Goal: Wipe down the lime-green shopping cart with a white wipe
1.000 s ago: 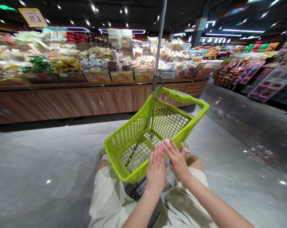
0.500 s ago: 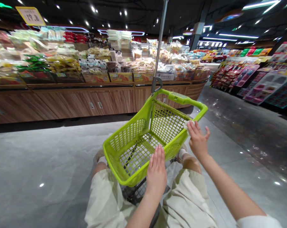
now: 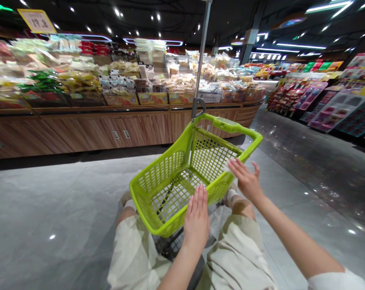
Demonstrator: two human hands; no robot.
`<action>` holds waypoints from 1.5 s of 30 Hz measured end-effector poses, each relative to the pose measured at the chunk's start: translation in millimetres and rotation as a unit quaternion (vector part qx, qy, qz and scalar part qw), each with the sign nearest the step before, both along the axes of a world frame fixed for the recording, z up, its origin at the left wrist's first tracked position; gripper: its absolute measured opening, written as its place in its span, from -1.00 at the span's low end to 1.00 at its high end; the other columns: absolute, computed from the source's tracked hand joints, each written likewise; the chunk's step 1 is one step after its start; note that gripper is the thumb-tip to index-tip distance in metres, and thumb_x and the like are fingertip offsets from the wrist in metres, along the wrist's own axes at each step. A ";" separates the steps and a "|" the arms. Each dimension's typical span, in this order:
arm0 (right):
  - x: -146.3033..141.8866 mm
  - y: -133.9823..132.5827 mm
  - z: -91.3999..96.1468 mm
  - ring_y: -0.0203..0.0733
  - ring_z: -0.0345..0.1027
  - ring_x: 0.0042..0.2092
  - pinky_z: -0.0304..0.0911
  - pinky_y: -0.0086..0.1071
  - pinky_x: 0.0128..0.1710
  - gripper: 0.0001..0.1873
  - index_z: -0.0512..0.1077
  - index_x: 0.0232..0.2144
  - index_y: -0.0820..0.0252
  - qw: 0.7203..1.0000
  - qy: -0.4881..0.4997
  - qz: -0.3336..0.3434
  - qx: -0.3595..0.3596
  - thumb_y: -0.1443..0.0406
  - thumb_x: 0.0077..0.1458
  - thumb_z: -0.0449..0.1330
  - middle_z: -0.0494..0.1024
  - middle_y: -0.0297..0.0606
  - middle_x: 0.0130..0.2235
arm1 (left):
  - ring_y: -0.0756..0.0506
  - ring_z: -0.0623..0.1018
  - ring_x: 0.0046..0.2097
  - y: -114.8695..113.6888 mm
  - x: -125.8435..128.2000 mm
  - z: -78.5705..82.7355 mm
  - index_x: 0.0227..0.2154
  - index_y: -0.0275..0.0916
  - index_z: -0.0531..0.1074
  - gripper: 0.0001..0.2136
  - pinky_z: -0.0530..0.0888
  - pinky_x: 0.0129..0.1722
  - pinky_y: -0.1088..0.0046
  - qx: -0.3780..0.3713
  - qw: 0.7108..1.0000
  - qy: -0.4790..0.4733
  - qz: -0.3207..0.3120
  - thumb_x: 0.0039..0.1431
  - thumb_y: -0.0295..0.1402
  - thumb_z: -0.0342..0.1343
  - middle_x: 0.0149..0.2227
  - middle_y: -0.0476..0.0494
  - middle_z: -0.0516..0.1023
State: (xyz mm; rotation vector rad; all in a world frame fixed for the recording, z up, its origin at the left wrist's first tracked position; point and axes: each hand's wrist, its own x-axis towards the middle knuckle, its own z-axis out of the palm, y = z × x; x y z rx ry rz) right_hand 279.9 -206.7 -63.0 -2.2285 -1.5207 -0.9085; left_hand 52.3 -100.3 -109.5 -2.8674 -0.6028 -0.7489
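Note:
A green plastic shopping cart (image 3: 158,167) stands between my legs, its mesh basket showing nothing inside. My left hand (image 3: 197,217) lies with straight fingers against the outside of the near rim, resting on it. Farther along the same rim, my right hand (image 3: 245,177) presses a small white wipe (image 3: 226,166) onto the plastic; its thumb stands apart. Most of the wipe is hidden under the fingers. The cart's handle (image 3: 251,141) rises beyond my right hand, and a grey pole (image 3: 202,52) stands up from the cart's far corner.
Across the grey tiled floor (image 3: 49,201) runs a long wooden display counter (image 3: 79,129) heaped with packaged food. A price sign (image 3: 37,21) hangs at the upper left. More shelves with goods (image 3: 333,108) line the right side. My knees flank the cart.
My right hand has slid with the wipe along the rim, left and slightly down, away from the handle corner. My left hand stays at nearly the same place on the rim.

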 end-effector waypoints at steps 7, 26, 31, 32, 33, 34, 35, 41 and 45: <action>-8.7 7.8 1.0 -0.13 0.12 0.30 -0.42 0.04 0.29 -0.10 0.08 0.31 0.07 0.994 0.037 -0.090 0.045 0.58 -0.12 -0.06 0.25 -0.18 0.29 | -0.21 -0.09 0.42 -4.8 3.6 -1.4 0.34 -0.49 -0.12 -0.23 0.18 0.31 0.19 -0.004 1.000 0.002 0.006 0.09 -0.42 0.05 0.41 -0.30 -0.12; 5.2 0.4 10.5 -0.10 0.13 0.30 -0.44 0.03 0.30 -0.13 0.07 0.31 0.06 0.994 0.041 -0.095 0.039 0.58 -0.07 -0.05 0.24 -0.17 0.30 | -0.19 -0.06 0.41 -4.3 2.2 -2.2 0.35 -0.45 -0.12 -0.21 0.17 0.32 0.22 -0.003 1.000 -0.005 0.001 0.06 -0.46 0.05 0.41 -0.28 -0.10; -89.1 23.6 -25.5 -0.15 0.08 0.32 -0.40 -0.02 0.32 -0.09 -0.05 0.35 0.09 0.998 0.064 0.016 -0.002 0.59 -0.06 -0.08 0.23 -0.16 0.30 | -0.20 -0.09 0.42 -6.0 4.5 -3.9 0.34 -0.51 -0.13 -0.22 0.15 0.33 0.20 0.008 1.000 -0.003 0.011 0.08 -0.46 0.05 0.41 -0.31 -0.10; -104.4 25.4 -31.6 -0.16 0.08 0.32 -0.40 -0.03 0.32 -0.10 -0.06 0.36 0.11 0.997 0.064 0.039 -0.012 0.58 -0.05 -0.10 0.23 -0.15 0.30 | -0.20 -0.09 0.42 -5.7 3.9 -3.9 0.34 -0.51 -0.13 -0.23 0.15 0.33 0.19 0.010 1.000 -0.003 0.014 0.09 -0.46 0.04 0.41 -0.31 -0.09; -114.4 25.7 -35.6 -0.17 0.08 0.32 -0.42 -0.04 0.32 -0.12 -0.05 0.36 0.12 0.996 0.063 0.057 -0.021 0.58 -0.04 -0.10 0.24 -0.14 0.29 | -0.20 -0.09 0.42 -5.3 3.0 -3.7 0.34 -0.50 -0.14 -0.23 0.15 0.33 0.19 0.012 1.000 -0.002 0.016 0.09 -0.46 0.03 0.41 -0.31 -0.09; -118.3 24.7 -37.3 -0.18 0.08 0.32 -0.45 -0.04 0.33 -0.13 -0.04 0.35 0.11 0.995 0.059 0.070 -0.028 0.58 -0.02 -0.11 0.25 -0.15 0.29 | -0.19 -0.09 0.42 -4.7 1.8 -3.4 0.34 -0.49 -0.15 -0.23 0.16 0.33 0.19 0.013 1.000 0.000 0.017 0.09 -0.47 0.03 0.41 -0.30 -0.08; -115.7 22.5 -36.7 -0.20 0.09 0.31 -0.48 -0.04 0.33 -0.13 -0.03 0.35 0.09 0.995 0.053 0.080 -0.037 0.58 -0.01 -0.12 0.27 -0.17 0.28 | -0.19 -0.08 0.42 -4.0 0.5 -3.0 0.35 -0.48 -0.15 -0.23 0.16 0.32 0.19 0.013 1.000 0.003 0.015 0.09 -0.47 0.02 0.41 -0.30 -0.08; -20.0 3.1 0.5 -0.15 0.11 0.30 -0.46 0.02 0.31 -0.15 0.08 0.31 0.02 1.000 0.011 -0.011 -0.015 0.59 -0.03 -0.07 0.31 -0.22 0.26 | -0.20 -0.07 0.41 -1.6 -2.9 -0.5 0.35 -0.49 -0.17 -0.21 0.21 0.30 0.20 0.005 1.000 0.002 0.001 0.08 -0.44 0.03 0.41 -0.30 -0.10; 10.8 4.2 14.7 -0.08 0.12 0.30 -0.46 0.10 0.28 -0.14 0.16 0.27 0.01 0.994 0.021 -0.096 0.038 0.58 -0.09 -0.04 0.31 -0.21 0.26 | -0.19 -0.08 0.42 -3.5 1.6 -1.8 0.35 -0.48 -0.17 -0.21 0.20 0.31 0.20 0.004 1.000 -0.004 0.001 0.08 -0.46 0.03 0.41 -0.29 -0.11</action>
